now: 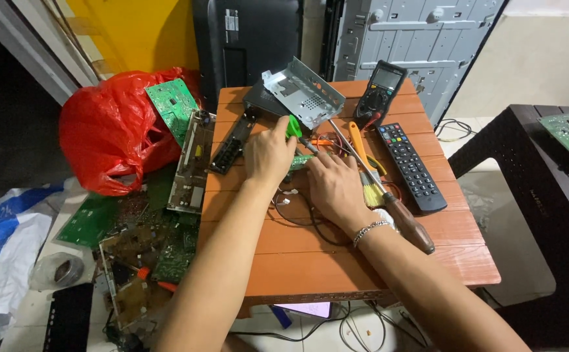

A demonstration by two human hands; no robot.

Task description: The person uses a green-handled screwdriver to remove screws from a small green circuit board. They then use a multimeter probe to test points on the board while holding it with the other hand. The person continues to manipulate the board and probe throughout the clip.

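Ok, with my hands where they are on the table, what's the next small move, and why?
Probably steady the small green circuit board with the right hand, then bring the green-handled screwdriver in the left hand down onto it: its tip already points at the board, and both hands sit right beside it.

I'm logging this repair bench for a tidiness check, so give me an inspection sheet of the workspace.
Surface: small orange slatted table, crowded at the far half.
Job's things: green-handled screwdriver in the left hand; small green circuit board under the right hand.
Clutter: remote control, multimeter, metal bracket, brush, wooden-handled screwdriver.
Grippers: left fingers closed around the screwdriver; right hand flat, pressing down.
Cables: thin wires on the table; more on the floor beneath.
Surroundings: red plastic bag, circuit boards piled on the floor, dark table to the right.
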